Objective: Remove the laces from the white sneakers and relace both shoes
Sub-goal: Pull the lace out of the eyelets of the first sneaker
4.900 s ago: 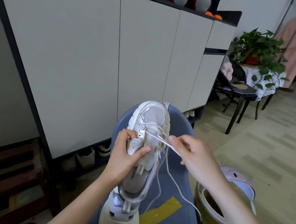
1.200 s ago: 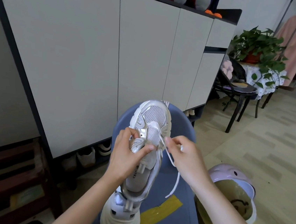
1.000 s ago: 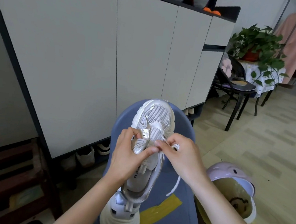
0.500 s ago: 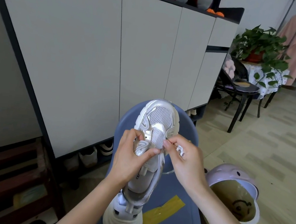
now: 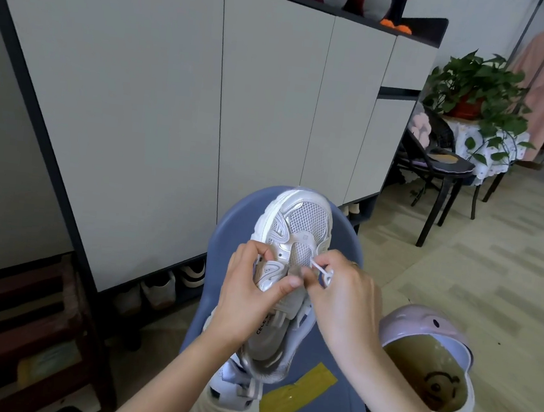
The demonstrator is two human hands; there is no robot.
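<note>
White mesh-toed sneaker (image 5: 297,242) stands toe-up over the blue chair (image 5: 321,392); my left hand (image 5: 251,297) grips its side, my right hand (image 5: 341,297) pinches the white lace (image 5: 320,271) at the eyelets.

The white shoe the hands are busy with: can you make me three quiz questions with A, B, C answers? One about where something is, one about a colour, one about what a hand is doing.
1. Where does the sneaker sit?
A. Over the blue chair
B. On the flowered table
C. Inside the cabinet

2. What colour is the tape on the chair?
A. Red
B. Yellow
C. Green

3. What is the right hand doing?
A. Hanging idle
B. Pinching the lace
C. Pressing the floor

Answers: 1 A, the chair's back rises behind its toe. 2 B, a yellow strip. 3 B, fingertips pinch the lace beside the shoe.
</note>
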